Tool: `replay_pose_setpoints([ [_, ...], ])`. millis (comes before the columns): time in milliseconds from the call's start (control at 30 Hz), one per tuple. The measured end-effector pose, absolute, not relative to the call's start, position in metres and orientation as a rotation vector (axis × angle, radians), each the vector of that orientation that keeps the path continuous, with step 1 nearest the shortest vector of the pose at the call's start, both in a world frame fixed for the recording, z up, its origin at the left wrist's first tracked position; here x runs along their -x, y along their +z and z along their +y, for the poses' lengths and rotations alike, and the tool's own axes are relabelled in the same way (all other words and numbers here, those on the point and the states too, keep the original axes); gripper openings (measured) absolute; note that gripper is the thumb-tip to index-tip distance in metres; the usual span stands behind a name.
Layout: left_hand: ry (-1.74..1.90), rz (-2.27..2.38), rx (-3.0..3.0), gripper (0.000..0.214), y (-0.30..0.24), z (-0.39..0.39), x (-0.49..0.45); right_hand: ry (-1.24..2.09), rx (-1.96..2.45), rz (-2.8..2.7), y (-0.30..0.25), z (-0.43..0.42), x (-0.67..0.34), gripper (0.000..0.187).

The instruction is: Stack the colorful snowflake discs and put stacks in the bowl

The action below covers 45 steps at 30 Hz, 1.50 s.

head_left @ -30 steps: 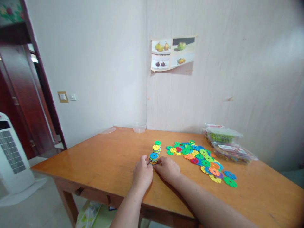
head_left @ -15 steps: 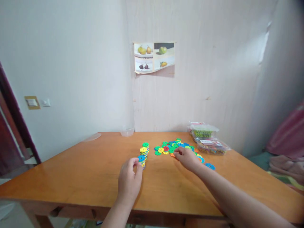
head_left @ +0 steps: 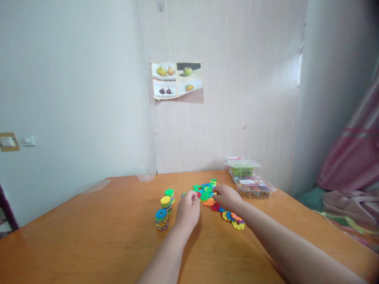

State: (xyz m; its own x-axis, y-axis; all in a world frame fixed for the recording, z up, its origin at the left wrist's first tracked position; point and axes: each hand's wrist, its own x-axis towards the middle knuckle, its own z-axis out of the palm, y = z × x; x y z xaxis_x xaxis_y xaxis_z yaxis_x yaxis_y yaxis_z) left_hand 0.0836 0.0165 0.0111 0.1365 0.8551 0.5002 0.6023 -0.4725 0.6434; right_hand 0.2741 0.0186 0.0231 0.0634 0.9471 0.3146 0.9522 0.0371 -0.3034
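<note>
Three stacks of notched plastic discs stand in a slanting row at the left: one with a blue top [head_left: 161, 214], one with a yellow top [head_left: 166, 200] and one with a green top [head_left: 169, 192]. To their right lies a loose pile of coloured discs [head_left: 206, 194]. At the pile's left edge is my left hand [head_left: 188, 210], its fingers curled closed; whatever is in them is hidden. Over the pile's right side, my right hand [head_left: 227, 198] has bent fingers with tips close together among the discs. I cannot make out what it grips.
Clear plastic boxes with colourful contents [head_left: 254, 187] are stacked at the table's back right. A translucent bowl [head_left: 146, 175] and a clear lid [head_left: 96, 186] sit at the back left. Fruit pictures [head_left: 177, 81] hang on the wall. Pink cloth [head_left: 346, 154] is at the far right.
My left hand has left the blue-topped stack and moved right to the pile's edge. My right hand stays over the pile, where discs at its near right lie differently. The view has turned right.
</note>
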Motion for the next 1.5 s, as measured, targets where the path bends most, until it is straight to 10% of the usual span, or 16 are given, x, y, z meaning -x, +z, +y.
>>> replay_pose_setpoints([
  [1200, 1.187, 1.489, -1.913, 0.016, -0.028, 0.061, -0.075, -0.323, 1.734, -2.010, 0.015, 0.035, -0.258, 0.034],
  [1500, 1.184, 1.510, -1.881, 0.015, -0.025, 0.059, -0.074, 0.384, 1.697, -2.118, 0.006, 0.020, -0.238, 0.023],
])
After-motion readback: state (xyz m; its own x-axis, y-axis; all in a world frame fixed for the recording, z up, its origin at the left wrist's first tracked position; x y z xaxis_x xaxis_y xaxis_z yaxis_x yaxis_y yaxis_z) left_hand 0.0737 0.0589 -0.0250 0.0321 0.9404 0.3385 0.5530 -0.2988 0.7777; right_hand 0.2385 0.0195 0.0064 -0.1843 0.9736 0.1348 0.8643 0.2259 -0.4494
